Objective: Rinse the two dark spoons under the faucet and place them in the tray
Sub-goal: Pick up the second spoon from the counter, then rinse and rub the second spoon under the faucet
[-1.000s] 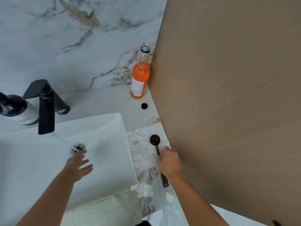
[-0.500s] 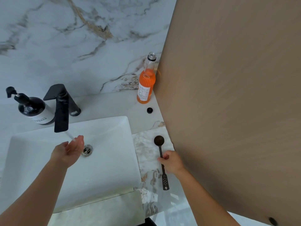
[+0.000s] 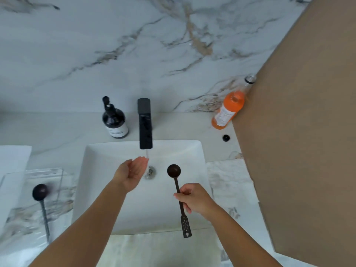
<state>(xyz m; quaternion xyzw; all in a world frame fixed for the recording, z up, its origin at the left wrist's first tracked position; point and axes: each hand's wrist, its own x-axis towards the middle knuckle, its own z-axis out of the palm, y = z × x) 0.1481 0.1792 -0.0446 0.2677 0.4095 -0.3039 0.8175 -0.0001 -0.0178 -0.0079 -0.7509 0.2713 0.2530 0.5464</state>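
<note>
My right hand point(image 3: 194, 198) grips the handle of a dark spoon point(image 3: 174, 171) and holds it over the right side of the white sink point(image 3: 107, 189), bowl pointing away from me. My left hand point(image 3: 133, 173) is cupped, palm up, its fingertips at the thin stream running from the black faucet point(image 3: 144, 123). A second dark spoon point(image 3: 40, 192) lies in the clear tray point(image 3: 30, 171) to the left of the sink, its handle pointing toward me.
A dark soap dispenser point(image 3: 113, 120) stands left of the faucet. An orange bottle point(image 3: 229, 110) and its black cap point(image 3: 226, 137) sit at the back right, against a tan wooden panel point(image 3: 304, 122). Marble counter surrounds the sink.
My right hand has lifted the spoon off the counter and carried it left over the sink. My left hand stays at the stream. The view has swung left, revealing the tray.
</note>
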